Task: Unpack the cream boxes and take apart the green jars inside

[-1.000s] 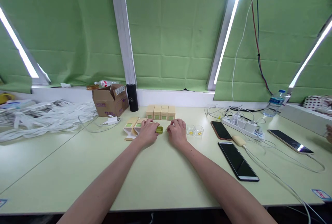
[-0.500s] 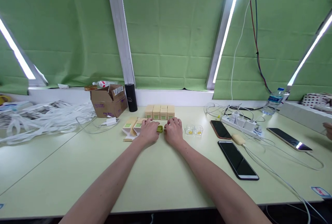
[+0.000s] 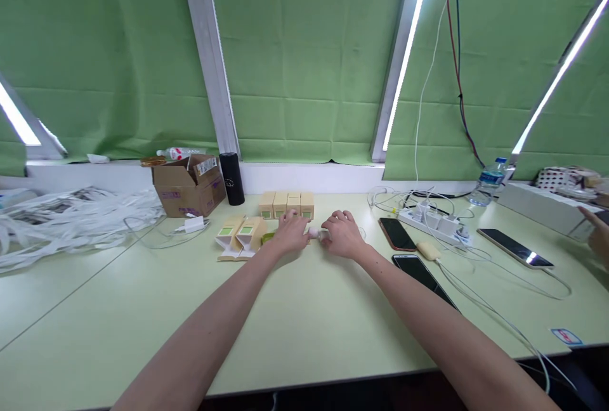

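Observation:
My left hand (image 3: 291,234) is on the table with bent fingers, and its fingertips meet a small pinkish-white piece (image 3: 313,233). On the other side of that piece, my right hand (image 3: 343,234) has its thumb and fingers curled in; what they hold is mostly hidden. A clear plastic container (image 3: 363,233) shows only partly behind my right hand. Left of my left hand lies a small green container (image 3: 267,237), partly covered. Beside it stand two opened cardboard boxes (image 3: 241,236) with green labels. Several small closed boxes (image 3: 286,202) form a row behind my hands.
At the left are a brown carton (image 3: 188,189), a black bottle (image 3: 231,179) and piled white strips (image 3: 85,217). Phones (image 3: 397,234) and a power strip (image 3: 435,226) with cables lie at the right. Another person's hand (image 3: 598,240) shows at the right edge.
Both hands have moved right. My left hand has left the green container, and my right hand has come over the clear containers. The pinkish-white piece now shows between them; the view has shifted slightly.

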`<state>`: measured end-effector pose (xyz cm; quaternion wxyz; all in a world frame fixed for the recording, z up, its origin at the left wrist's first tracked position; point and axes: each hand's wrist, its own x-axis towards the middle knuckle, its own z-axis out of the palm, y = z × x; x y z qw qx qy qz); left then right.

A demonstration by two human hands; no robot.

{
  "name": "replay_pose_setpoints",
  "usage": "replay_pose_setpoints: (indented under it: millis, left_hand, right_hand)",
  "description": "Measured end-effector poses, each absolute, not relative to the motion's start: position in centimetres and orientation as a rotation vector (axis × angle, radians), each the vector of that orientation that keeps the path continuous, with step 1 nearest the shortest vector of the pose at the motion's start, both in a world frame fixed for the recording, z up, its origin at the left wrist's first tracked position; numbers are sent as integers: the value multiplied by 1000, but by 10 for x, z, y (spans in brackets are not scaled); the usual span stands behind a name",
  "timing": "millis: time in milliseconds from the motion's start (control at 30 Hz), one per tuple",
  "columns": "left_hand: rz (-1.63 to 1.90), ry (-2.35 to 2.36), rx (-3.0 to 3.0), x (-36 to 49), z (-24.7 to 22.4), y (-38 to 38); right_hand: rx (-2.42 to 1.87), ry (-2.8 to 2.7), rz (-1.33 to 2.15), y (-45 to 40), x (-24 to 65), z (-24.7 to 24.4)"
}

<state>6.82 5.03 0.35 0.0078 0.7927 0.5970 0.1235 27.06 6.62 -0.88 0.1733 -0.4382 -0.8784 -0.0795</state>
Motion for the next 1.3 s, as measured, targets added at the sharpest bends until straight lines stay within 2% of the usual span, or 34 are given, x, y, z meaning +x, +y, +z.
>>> replay_pose_setpoints:
  millis: [567,900,1067,1300]
  left_hand:
    - [413,1958,2415,102,-5,63]
    - [349,1985,2410,80,9,63]
    - [250,1919,2469,59,20,51]
    - [217,1847,2508,62,7,47]
  right_hand:
    - [-1445,-2402,-258,85,264,-17]
    - [-1463,-2401,-213,83,265,-16]
    - [-1442,-2418,-177,79,281,-7]
    - [-1373,-2492,-72,67,325,11]
